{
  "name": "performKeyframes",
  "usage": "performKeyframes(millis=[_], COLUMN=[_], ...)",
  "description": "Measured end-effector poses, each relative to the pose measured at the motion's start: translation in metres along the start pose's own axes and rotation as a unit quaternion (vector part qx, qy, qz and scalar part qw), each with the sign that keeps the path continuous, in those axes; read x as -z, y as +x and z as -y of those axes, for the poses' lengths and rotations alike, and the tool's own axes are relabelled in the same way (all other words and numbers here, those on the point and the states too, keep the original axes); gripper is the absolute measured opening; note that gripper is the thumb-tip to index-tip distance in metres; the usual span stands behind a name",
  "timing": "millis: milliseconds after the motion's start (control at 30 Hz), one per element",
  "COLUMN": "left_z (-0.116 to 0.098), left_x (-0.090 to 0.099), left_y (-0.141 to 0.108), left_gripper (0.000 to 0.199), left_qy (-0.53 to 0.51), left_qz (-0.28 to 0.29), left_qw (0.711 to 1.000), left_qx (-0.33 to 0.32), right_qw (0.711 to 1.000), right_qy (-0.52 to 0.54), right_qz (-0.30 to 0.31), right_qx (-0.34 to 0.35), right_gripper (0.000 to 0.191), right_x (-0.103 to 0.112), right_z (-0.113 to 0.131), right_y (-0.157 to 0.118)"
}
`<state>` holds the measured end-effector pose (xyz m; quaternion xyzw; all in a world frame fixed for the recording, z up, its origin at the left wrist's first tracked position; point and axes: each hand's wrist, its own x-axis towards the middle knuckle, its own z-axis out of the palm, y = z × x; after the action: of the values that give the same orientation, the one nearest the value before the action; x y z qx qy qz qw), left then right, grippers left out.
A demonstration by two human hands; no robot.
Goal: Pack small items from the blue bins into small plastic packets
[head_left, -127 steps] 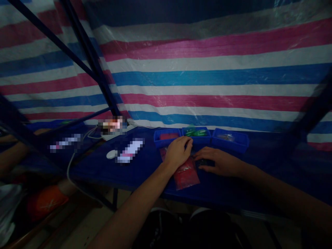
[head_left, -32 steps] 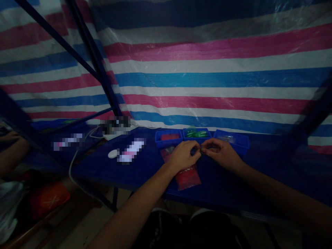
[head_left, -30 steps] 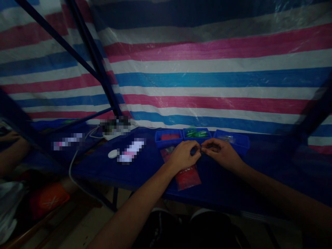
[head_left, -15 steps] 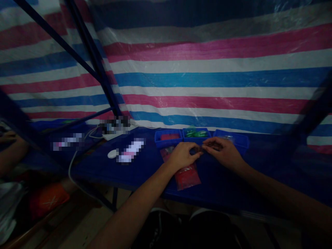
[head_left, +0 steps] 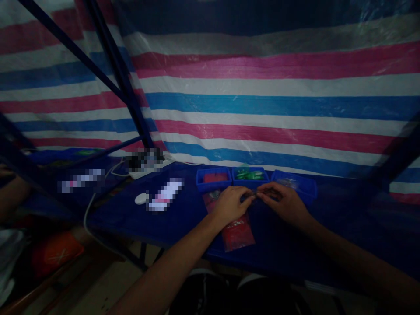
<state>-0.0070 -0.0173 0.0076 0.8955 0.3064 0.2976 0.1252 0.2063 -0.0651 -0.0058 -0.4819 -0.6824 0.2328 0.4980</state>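
Observation:
Over the blue table, my left hand [head_left: 232, 203] and my right hand [head_left: 285, 202] meet at their fingertips. Both are closed in a pinch on something small and dark, too dim to make out. Under my left hand lies a clear plastic bag with red contents [head_left: 239, 232]. Behind the hands stand three blue bins: the left bin [head_left: 214, 185] holds something red, the middle bin [head_left: 234, 179] holds green packets [head_left: 251, 174], and the right bin [head_left: 310, 187] holds something clear, partly hidden by my right hand.
A white oval object [head_left: 141, 198] and a blurred-out sheet [head_left: 166, 194] lie on the table [head_left: 183, 223] to the left. Behind them is a white power strip [head_left: 147, 170] with cables. A person's arm [head_left: 13, 194] shows at the far left, beyond a blue metal frame [head_left: 131, 109].
The view has shifted slightly, so the table and bins appear a little lower. My hands remain together, with their fingertips now slightly closer.

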Motion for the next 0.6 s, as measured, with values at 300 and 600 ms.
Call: performKeyframes(millis=[300,600], left_z=[0.003,0.008], left_x=[0.003,-0.001], left_y=[-0.001,0.001], left_gripper=[0.026,0.027], left_qy=[-0.021,0.0], left_qz=[0.008,0.032], left_qw=[1.0,0.998], left_qx=[-0.009,-0.053], right_qw=[0.999,0.983], right_qy=[-0.029,-0.151], right_qz=[0.022,0.05], right_qx=[0.003,0.088], right_gripper=[0.027,0.021], right_x=[0.007,0.019], right_z=[0.008,0.018], right_y=[0.008,0.008])
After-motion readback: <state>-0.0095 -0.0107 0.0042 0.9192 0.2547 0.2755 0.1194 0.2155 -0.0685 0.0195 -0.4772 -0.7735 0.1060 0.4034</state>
